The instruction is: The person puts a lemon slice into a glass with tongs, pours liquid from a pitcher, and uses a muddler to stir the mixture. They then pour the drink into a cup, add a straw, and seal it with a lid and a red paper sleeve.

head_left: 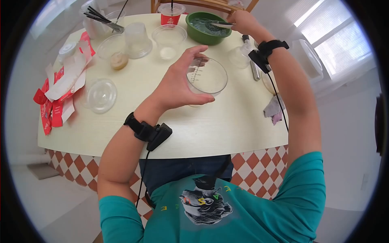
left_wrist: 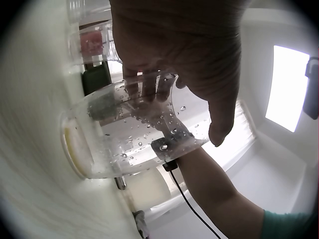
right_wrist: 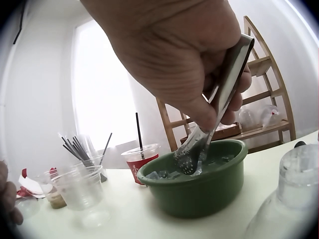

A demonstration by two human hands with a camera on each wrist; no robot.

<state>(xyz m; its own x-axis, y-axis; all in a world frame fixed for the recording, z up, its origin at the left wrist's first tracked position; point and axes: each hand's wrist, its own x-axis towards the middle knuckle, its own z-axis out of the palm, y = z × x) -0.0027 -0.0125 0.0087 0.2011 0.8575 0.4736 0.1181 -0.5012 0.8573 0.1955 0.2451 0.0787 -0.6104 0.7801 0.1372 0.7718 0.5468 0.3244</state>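
Observation:
My left hand [head_left: 176,79] grips a clear measuring cup [head_left: 213,82] near its rim, thumb on the near side and fingers on the far side. Dark scale marks run down the cup's wall, and water drops cling to it in the left wrist view, where its base is right at the tabletop. At the far side of the table, my right hand [right_wrist: 184,59] holds metal tongs [right_wrist: 230,82], whose perforated ends dip into a green bowl [right_wrist: 199,196]. Clear ice pieces [right_wrist: 162,175] lie in the bowl, around the tong tips.
Clear plastic cups [head_left: 137,40], a red cup with a straw [head_left: 170,18] and black straws [head_left: 103,20] stand at the back. Torn red-and-white packaging [head_left: 65,87] and a clear lid [head_left: 101,96] lie left. A clear bottle [right_wrist: 294,194] and a cloth [head_left: 273,108] are on the right.

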